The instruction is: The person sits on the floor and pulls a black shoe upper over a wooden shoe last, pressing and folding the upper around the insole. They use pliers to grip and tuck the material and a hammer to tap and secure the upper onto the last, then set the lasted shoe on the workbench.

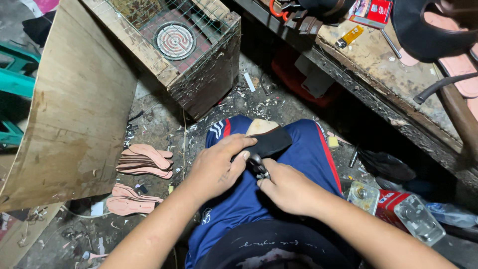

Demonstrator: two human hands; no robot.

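Over my lap, my left hand (218,167) grips a black shoe piece (269,142) that rests on a pale tan sole (261,126) across my blue shorts (303,154). My right hand (286,188) is closed on a small dark metal tool (259,167), its tip pressed against the underside of the black piece, right beside my left thumb. What kind of tool it is I cannot tell.
Pink insoles lie stacked on the littered floor at the left (145,160), with more below (128,200). A plywood sheet (74,104) leans at the left. A wooden box with an electric coil heater (175,41) stands ahead. A cluttered workbench (378,65) runs along the right; a red can (398,209) sits near my right knee.
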